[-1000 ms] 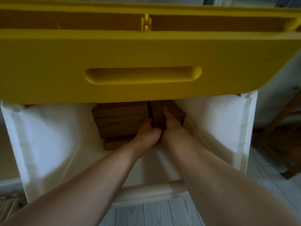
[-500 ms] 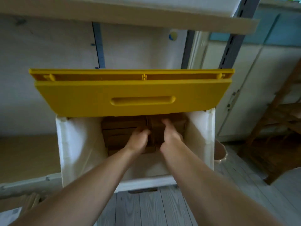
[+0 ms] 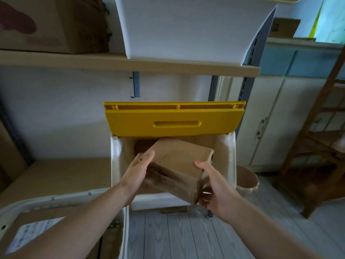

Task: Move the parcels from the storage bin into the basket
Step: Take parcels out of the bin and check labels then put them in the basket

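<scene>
White wall (image 3: 65, 113), wooden shelf (image 3: 112, 61) (cardboard box (image 3: 56, 25) on top), grey plank floor (image 3: 168, 236), cream cupboard (image 3: 270, 118), wooden rack (image 3: 317, 146) on the right.

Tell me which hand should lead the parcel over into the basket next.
Left, probably. The basket sits at lower left, under the left forearm, so the left hand gripping the parcel is on the near side. The right hand holds the far end and would have to cross over.

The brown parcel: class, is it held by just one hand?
No: the left hand grips one side of the brown parcel and the right hand grips the other.
</scene>
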Demonstrator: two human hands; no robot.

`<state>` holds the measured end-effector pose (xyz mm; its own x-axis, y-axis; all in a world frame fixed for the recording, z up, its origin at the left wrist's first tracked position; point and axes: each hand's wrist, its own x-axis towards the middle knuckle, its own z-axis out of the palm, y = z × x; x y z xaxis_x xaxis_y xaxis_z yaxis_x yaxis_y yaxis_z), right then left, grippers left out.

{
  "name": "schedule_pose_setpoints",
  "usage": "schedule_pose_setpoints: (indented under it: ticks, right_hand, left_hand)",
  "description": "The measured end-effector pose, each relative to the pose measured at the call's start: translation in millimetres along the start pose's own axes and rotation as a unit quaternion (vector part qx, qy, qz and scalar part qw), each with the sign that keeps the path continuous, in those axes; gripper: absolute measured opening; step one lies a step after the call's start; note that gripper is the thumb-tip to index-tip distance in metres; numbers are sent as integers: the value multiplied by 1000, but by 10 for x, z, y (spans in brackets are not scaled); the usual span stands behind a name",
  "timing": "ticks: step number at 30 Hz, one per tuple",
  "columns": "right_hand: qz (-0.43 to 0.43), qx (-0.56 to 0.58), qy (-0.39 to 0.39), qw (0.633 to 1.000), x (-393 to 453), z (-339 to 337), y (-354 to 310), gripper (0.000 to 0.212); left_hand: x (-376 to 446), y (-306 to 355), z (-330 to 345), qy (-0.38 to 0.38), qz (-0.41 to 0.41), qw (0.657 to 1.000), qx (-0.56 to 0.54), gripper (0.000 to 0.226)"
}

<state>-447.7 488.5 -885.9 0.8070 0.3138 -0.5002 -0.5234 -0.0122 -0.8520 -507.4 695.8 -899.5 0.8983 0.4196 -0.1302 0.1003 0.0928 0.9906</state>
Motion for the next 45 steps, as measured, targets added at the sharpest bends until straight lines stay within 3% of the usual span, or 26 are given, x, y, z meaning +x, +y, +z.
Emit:
schedule_pose_setpoints:
  ticks: [3, 6, 10, 14, 18, 22, 27, 30, 36, 45]
  right_hand:
    - [-10, -14, -38, 999, -123, -93, -46, 45]
    - [-10, -32, -40, 999, -124, -22, -105, 46]
    - [-9, -75, -90, 993, -105, 306, -79, 38]
    - [-51, -92, -128, 986, -27, 578, -51, 45]
    - [-120, -133, -155, 972, 58, 532, -48, 69]
    - [-125, -120, -191, 966, 14, 503, -54, 59]
    - [-137, -173, -247, 944, -70, 814, 63, 63]
    - [-137, -175, -260, 940, -43, 1028, 137, 67]
    - [-144, -161, -297, 930, 18, 1441, 167, 73]
    - [-133, -174, -331, 918, 117, 1990, 295, 86]
  left_hand:
    - [-281, 111, -127, -31, -21, 999, -1, 50]
    - [-452, 135, -289, -41, -37, 998, -2, 57]
    - [-586, 121, -599, 1, -51, 999, 8, 66]
    - [-719, 165, -999, 20, -59, 997, -33, 60]
    - [-805, 187, -1308, 38, -42, 997, -48, 69]
    - [-896, 97, -1429, 12, -53, 998, -16, 84]
    - [-1003, 122, -1564, -33, -53, 998, -23, 57]
    - [-1017, 131, -1627, 41, -51, 998, -10, 49]
    - [-1082, 196, -1733, 164, -13, 985, -47, 55]
    - [-1220, 154, -2054, 253, 19, 964, -84, 68]
